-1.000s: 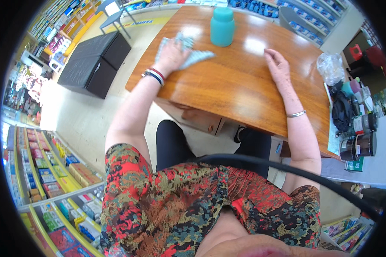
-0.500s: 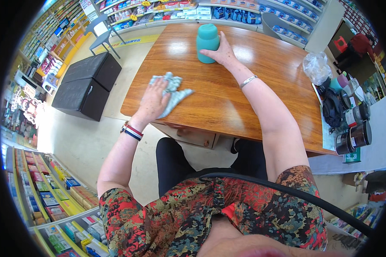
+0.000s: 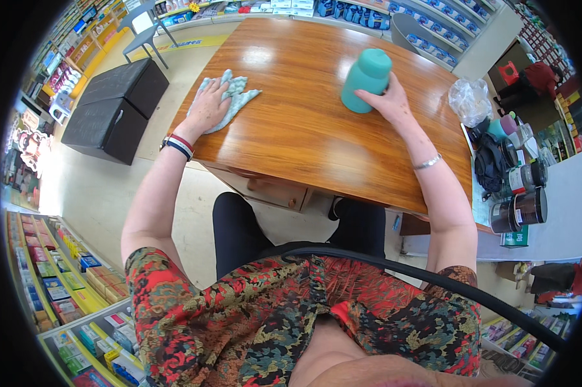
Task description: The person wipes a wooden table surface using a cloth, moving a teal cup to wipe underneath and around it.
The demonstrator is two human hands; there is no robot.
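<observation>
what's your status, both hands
Left hand flat on pale blue-green patterned cloth. Right hand gripping turquoise cylindrical bottle. Crumpled clear plastic bag near right edge of brown wooden table.

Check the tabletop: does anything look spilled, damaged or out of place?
No spill or damage shows on the wooden table. Only the crumpled plastic bag at its right edge looks untidy; the cloth under the left hand is merely bunched.

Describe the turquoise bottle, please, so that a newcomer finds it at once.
Look at the glossy wooden table. There, the right hand grasps the turquoise bottle. Unlike the pale, patterned cloth under the left hand, it is plain-coloured with a narrower top.
</observation>
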